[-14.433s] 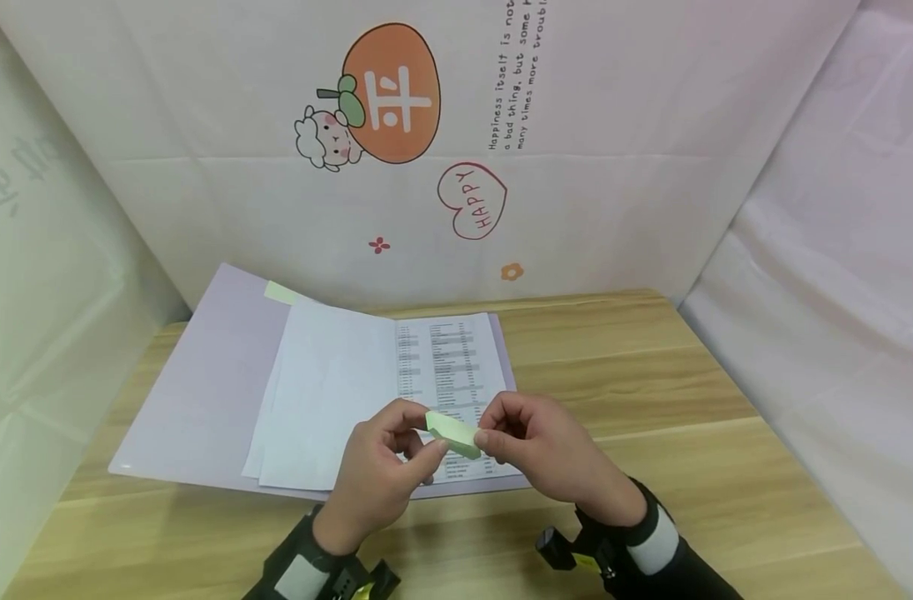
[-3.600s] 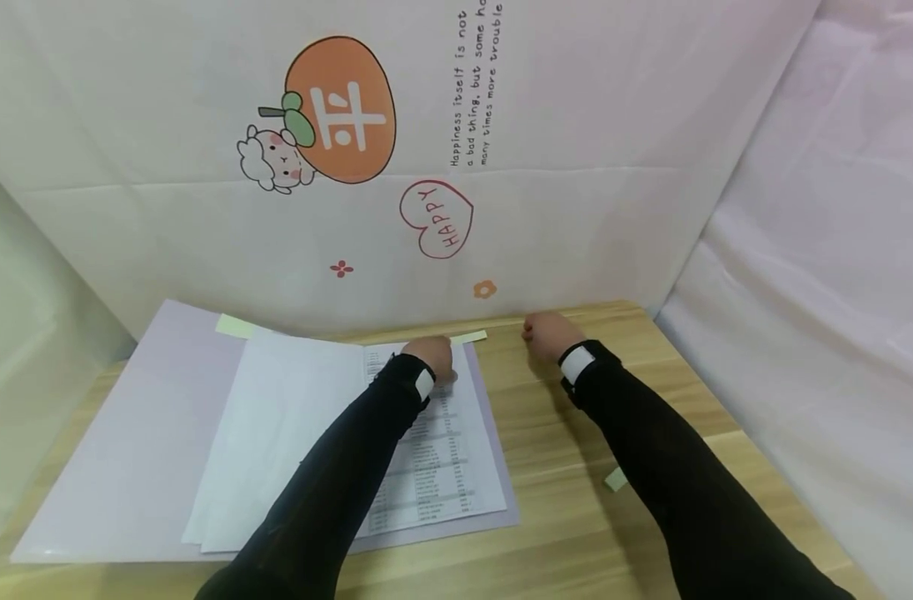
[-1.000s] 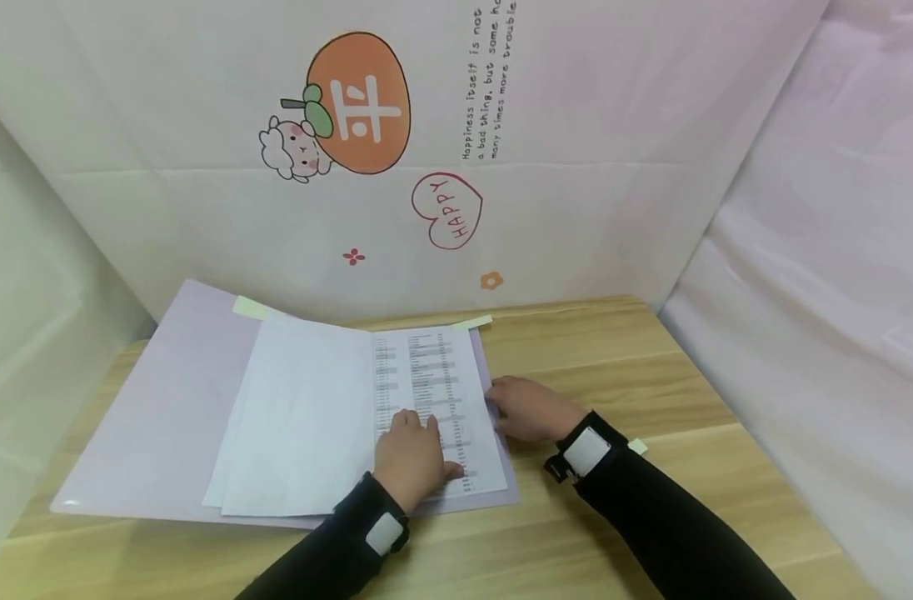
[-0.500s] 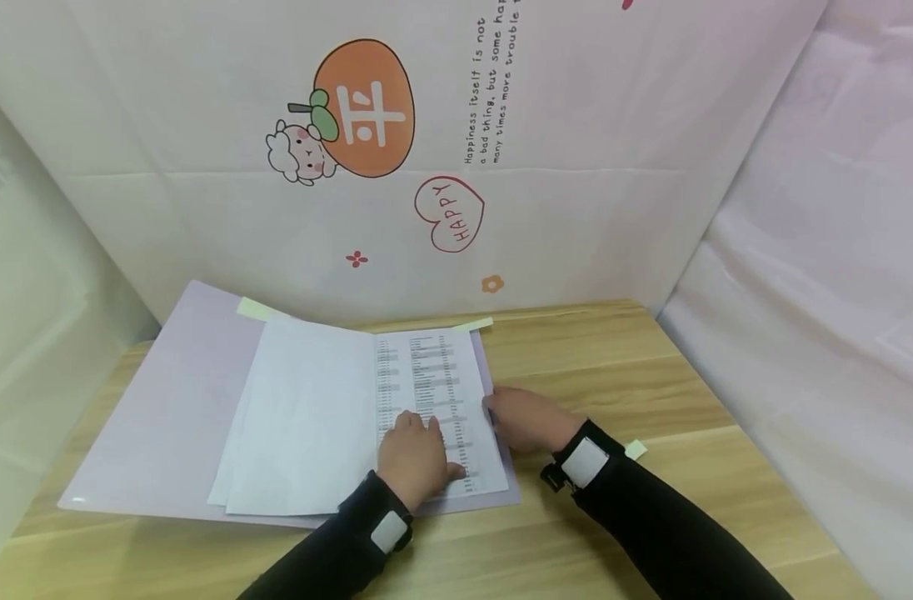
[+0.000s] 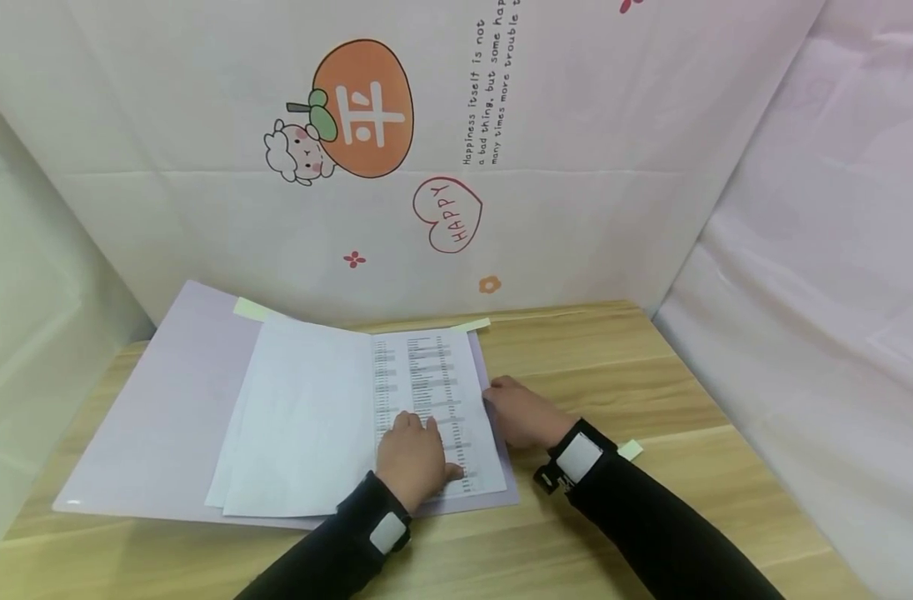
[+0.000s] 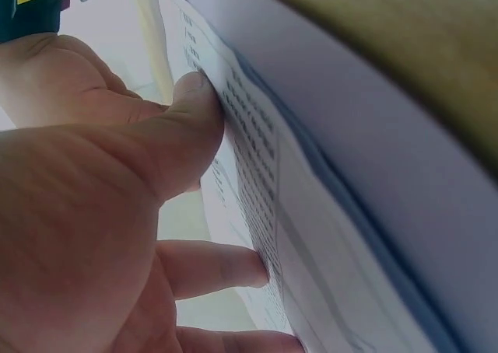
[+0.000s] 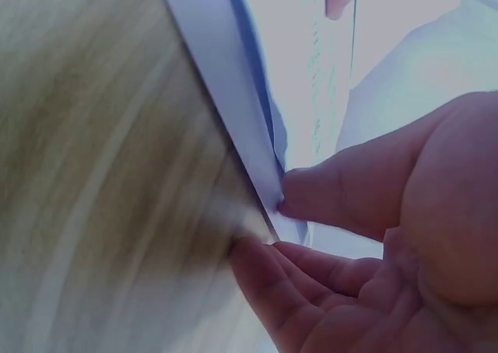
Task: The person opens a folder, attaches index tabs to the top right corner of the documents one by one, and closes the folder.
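Observation:
An open lilac folder (image 5: 164, 417) holds white sheets of paper, with a blank turned sheet (image 5: 299, 433) at left and a printed page (image 5: 426, 358) at right. On the printed page rests my left hand (image 5: 411, 458), fingers spread and thumb pointing right; the left wrist view shows its thumb (image 6: 198, 112) touching the print. My right hand (image 5: 527, 412) is at the folder's right edge. Its thumb (image 7: 327, 193) touches the sheets' edge in the right wrist view, while its fingers (image 7: 268, 279) lie low beside the cover, near the tabletop.
A pale green sticky strip (image 5: 471, 325) juts from the printed page's top right corner, another strip (image 5: 252, 309) from the left side's top. A pale green pad (image 5: 631, 450) lies partly behind my right forearm on the wooden table (image 5: 576, 350). White printed cloth (image 5: 576, 208) stands behind.
Both hands held the green pad at first. Later they were at the far edge, where a strip now sticks. They came back to the page; in the last second they barely moved.

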A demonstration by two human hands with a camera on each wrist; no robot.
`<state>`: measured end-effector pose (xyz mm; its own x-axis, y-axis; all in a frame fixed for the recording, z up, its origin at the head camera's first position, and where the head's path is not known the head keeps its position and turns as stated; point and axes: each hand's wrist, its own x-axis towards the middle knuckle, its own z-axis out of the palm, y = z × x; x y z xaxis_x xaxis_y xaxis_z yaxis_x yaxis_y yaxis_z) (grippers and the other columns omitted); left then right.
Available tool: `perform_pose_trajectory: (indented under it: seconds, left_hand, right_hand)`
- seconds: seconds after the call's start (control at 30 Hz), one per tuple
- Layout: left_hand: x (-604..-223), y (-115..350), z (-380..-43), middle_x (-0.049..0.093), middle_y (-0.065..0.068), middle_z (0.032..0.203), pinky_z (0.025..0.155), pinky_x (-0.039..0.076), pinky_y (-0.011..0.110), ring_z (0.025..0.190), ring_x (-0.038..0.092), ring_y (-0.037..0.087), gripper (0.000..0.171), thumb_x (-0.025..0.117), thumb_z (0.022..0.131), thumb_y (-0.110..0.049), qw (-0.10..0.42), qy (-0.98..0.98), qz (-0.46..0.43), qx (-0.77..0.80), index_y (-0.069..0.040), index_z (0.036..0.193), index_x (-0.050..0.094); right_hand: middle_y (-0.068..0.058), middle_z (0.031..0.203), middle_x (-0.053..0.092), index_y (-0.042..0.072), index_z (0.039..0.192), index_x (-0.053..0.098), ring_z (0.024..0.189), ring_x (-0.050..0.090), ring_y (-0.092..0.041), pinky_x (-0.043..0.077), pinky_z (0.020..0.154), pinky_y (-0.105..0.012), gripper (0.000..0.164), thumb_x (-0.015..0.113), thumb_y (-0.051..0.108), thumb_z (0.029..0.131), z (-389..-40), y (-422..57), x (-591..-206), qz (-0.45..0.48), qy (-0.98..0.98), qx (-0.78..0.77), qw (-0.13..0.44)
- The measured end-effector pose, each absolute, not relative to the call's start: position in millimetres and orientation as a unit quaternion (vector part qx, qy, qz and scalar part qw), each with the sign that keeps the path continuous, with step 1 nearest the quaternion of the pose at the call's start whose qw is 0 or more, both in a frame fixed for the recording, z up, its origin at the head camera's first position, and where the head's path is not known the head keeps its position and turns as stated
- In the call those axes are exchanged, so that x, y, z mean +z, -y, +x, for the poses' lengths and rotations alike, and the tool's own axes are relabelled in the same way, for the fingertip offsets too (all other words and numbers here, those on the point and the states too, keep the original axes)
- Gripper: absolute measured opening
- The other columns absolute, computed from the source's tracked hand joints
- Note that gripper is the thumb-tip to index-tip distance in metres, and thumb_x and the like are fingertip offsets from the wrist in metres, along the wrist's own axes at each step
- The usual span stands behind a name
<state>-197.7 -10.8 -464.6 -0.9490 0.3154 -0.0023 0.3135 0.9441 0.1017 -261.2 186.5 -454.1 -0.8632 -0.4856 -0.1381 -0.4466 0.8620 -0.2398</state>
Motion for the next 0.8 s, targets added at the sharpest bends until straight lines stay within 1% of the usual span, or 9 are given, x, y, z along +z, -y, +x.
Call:
perform_pose_trajectory:
  seconds: [0.13,0.2,0.47,0.57,0.63,0.7,0.8]
  left_hand:
    - [-463.3,10.5,-197.0,0.065,0.022,0.098,0.072,0.052,0.039,0.087,0.053,0.028,0.085,0.076,0.075,-0.064,0.009,-0.986,0.162,0.046,0.006,0.122,0.067]
    - [-462.0,10.5,-196.8,0.065,0.022,0.098,0.071,0.053,0.039,0.086,0.053,0.028,0.085,0.076,0.076,-0.064,0.009,-0.986,0.162,0.042,0.006,0.122,0.067]
    - [-461.8,10.0,-196.3,0.064,0.021,0.095,0.07,0.052,0.04,0.085,0.052,0.027,0.085,0.076,0.075,-0.065,0.01,-0.986,0.166,0.035,0.006,0.121,0.067]
    - [-461.6,9.9,-196.0,0.064,0.02,0.094,0.069,0.052,0.039,0.084,0.052,0.027,0.085,0.076,0.075,-0.065,0.007,-0.985,0.168,0.034,0.006,0.121,0.067]
    - [-460.6,10.2,-195.6,0.064,0.02,0.094,0.069,0.052,0.039,0.084,0.052,0.027,0.085,0.076,0.076,-0.065,0.008,-0.985,0.168,0.035,0.006,0.121,0.067]
    - [-460.6,10.7,-195.4,0.064,0.02,0.095,0.069,0.052,0.039,0.084,0.052,0.027,0.084,0.076,0.076,-0.065,0.006,-0.985,0.168,0.036,0.006,0.12,0.067]
    - [-460.6,11.2,-195.1,0.064,0.021,0.095,0.07,0.052,0.039,0.085,0.053,0.027,0.084,0.076,0.075,-0.065,0.002,-0.985,0.169,0.036,0.007,0.12,0.067]
  right_hand:
    - [-0.024,0.137,0.052,-0.003,0.131,0.059,0.132,0.045,-0.034,0.038,0.106,-0.045,0.033,0.051,0.007,0.101,-261.4,-186.1,-454.5,-0.238,-0.961,-0.091,0.104]
    - [-0.023,0.137,0.052,-0.003,0.132,0.058,0.131,0.046,-0.034,0.039,0.106,-0.044,0.034,0.052,0.007,0.1,-261.4,-186.4,-455.3,-0.239,-0.961,-0.095,0.102]
    - [-0.025,0.137,0.052,-0.006,0.129,0.06,0.13,0.047,-0.034,0.04,0.104,-0.046,0.034,0.054,0.005,0.098,-257.9,-183.0,-452.2,-0.203,-0.957,-0.182,0.097]
    - [-0.021,0.127,0.058,-0.006,0.122,0.063,0.114,0.056,-0.029,0.047,0.094,-0.043,0.028,0.056,0.006,0.098,-256.8,-179.9,-449.6,-0.201,-0.957,-0.182,0.105]
    - [-0.017,0.122,0.06,-0.005,0.119,0.064,0.102,0.058,-0.026,0.049,0.086,-0.04,0.025,0.056,0.007,0.098,-256.7,-178.1,-449.6,-0.2,-0.956,-0.181,0.114]
    - [-0.018,0.124,0.059,-0.006,0.12,0.064,0.104,0.058,-0.026,0.049,0.087,-0.04,0.027,0.056,0.008,0.099,-256.6,-176.8,-449.8,-0.201,-0.956,-0.179,0.12]
    - [-0.023,0.135,0.054,-0.007,0.129,0.059,0.122,0.053,-0.032,0.043,0.101,-0.044,0.034,0.055,0.008,0.099,-256.1,-175.7,-451.5,-0.188,-0.954,-0.202,0.121]
